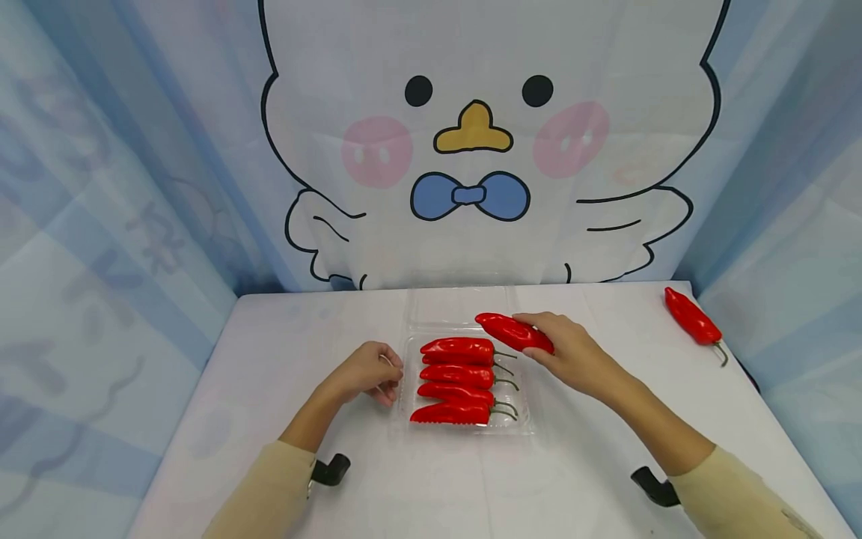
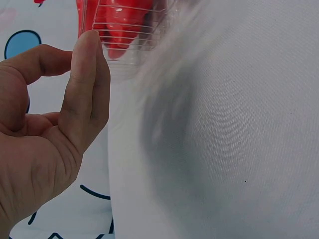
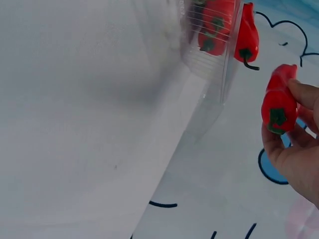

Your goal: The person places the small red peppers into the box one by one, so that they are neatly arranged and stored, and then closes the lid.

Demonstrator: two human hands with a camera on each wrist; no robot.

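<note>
Four glossy red chili peppers with thin green stems (image 1: 458,380) already lie side by side in the clear, ribbed plastic clamshell tray (image 1: 525,425), stems pointing to its right edge. A fifth red pepper (image 1: 513,332) is in the right hand (image 1: 569,352), whose fingers and thumb curl around it, holding it in the air just above the tray's far right corner. One more red pepper (image 1: 692,317) lies on the white cloth-covered table (image 1: 269,359), well to the right of the tray near the table's far corner. Judging by this layout, most of the packing looks done: one pepper is on its way in and one is left out.

The left hand (image 1: 367,372) rests at the tray's left edge with its fingers loosely curled. Whether it grips that edge or only touches it, I cannot tell.

The head view alone gives the count and the stray pepper. The left wrist view shows what it cannot: a fingertip (image 2: 88,42) right at the ribbed tray wall (image 2: 127,35). The right wrist view shows the held pepper's green stem end (image 3: 277,117) facing the camera and the pepper apart from the tray.
</note>
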